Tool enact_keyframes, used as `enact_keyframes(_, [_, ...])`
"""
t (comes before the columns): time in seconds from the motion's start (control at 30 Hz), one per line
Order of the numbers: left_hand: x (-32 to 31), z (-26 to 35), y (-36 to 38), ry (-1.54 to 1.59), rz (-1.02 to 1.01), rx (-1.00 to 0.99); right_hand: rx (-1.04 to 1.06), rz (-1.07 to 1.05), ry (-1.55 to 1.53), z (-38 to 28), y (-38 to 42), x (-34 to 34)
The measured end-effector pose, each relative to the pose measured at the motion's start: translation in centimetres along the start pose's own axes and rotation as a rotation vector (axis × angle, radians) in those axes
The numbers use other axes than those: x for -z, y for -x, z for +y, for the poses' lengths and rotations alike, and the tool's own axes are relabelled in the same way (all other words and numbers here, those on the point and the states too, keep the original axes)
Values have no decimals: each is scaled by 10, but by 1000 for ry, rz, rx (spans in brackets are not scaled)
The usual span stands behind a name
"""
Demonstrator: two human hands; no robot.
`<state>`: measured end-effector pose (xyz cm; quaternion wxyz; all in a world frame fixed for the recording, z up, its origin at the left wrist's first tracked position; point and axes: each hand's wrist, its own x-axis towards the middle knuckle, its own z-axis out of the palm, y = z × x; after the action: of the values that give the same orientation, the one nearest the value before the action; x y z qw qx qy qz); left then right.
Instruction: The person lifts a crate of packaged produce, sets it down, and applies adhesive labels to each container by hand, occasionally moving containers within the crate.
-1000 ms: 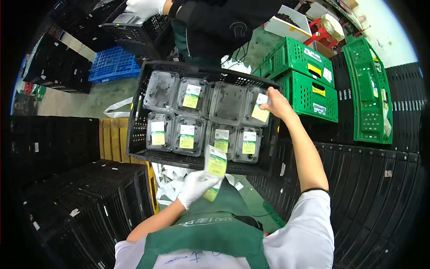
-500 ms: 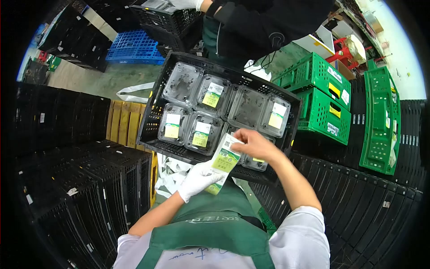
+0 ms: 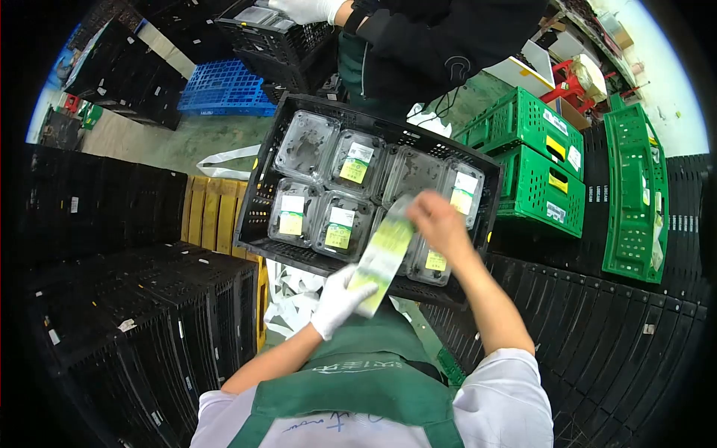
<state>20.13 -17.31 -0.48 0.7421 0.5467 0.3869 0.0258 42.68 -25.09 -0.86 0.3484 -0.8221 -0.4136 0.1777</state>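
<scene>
Gripping a label strip (image 3: 384, 254), left hand (image 3: 340, 302) holds the near end, right hand (image 3: 441, 225) the far.

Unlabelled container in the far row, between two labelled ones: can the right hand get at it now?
Probably yes: the right hand is close by, and most of the container shows uncovered from above. The blurred label strip seems to hide only the near edge.

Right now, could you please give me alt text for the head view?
A white-gloved left hand holds a label strip, a blurred bare right hand at its upper end, above the near edge of a black crate of clear clamshells, some labelled. Green crates stand at right.
</scene>
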Motion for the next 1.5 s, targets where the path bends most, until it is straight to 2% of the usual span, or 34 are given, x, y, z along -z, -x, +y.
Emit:
enact_keyframes(0.03, [1,-13,6,3,-1,1,69,-25,113,26,-21,10])
enact_keyframes(0.1, [11,-39,10,147,-111,220,32,-30,319,57,-49,15])
enact_keyframes(0.13, [14,-39,10,151,-110,223,32,-35,321,69,-62,8])
enact_keyframes(0.2, [21,-33,8,79,-52,172,-64,-129,519,91,-80,-7])
enact_keyframes(0.27, [28,-25,6,45,-30,197,-59,-116,635,122,-79,-35])
enact_keyframes(0.33, [35,-26,3,99,-47,92,-48,-104,749,115,-77,-43])
enact_keyframes(0.4, [39,-23,3,166,11,80,23,109,772,94,-69,-44])
enact_keyframes(0.43, [43,-25,1,86,18,20,-3,104,636,64,-64,-40])
enact_keyframes(0.5, [52,-40,-5,-3,17,-106,-318,-390,-197,30,-55,-43])
enact_keyframes(0.53, [53,-38,-3,3,38,-104,-250,-496,-395,13,-39,-48])
enact_keyframes(0.57, [54,-32,-2,-10,45,-79,-197,-638,-467,-12,-28,-45])
enact_keyframes(0.6, [56,-26,-2,-23,50,-56,-225,-689,-499,-28,-21,-46])
enact_keyframes(0.67, [57,-4,5,12,13,-66,-198,-562,-419,-52,-15,-46])
enact_keyframes(0.73, [46,20,8,552,158,-272,-112,-559,-356,-69,-7,-51])
enact_keyframes(0.77, [59,18,6,406,105,-308,-36,-548,-296,-77,-3,-55])
enact_keyframes(0.8, [75,8,-1,73,144,-309,93,-545,-227,-88,0,-60])
enact_keyframes(0.87, [98,4,-7,-333,174,-172,138,-394,-227,-107,4,-71])
enact_keyframes(0.9, [98,1,-6,-327,181,-175,146,-400,-223,-111,0,-73])
enact_keyframes(0.97, [90,-6,1,157,287,-138,297,-362,-136,-117,-18,-76])
enact_keyframes(1.0, [89,-7,9,161,291,-142,346,-324,-25,-111,-34,-81])
enact_keyframes(1.03, [87,-6,20,144,287,-59,340,-271,-75,-102,-56,-86])
enact_keyframes(1.07, [85,-8,31,128,283,24,215,-322,-38,-102,-81,-85])
enact_keyframes(1.13, [95,-35,42,197,302,26,206,-248,11,-85,-130,-100])
enact_keyframes(1.17, [103,-46,45,266,318,29,271,-188,92,-74,-154,-112])
enact_keyframes(1.23, [117,-54,54,211,351,9,237,-158,142,-65,-193,-138])
enact_keyframes(1.3, [129,-55,59,199,380,23,197,-124,190,-50,-213,-167])
enact_keyframes(1.37, [139,-60,64,221,384,0,186,-127,537,-34,-228,-192])
enact_keyframes(1.4, [143,-63,68,245,385,-11,99,-208,665,-38,-228,-196])
enact_keyframes(1.5, [151,-76,76,246,411,-21,55,-135,725,-47,-223,-199])
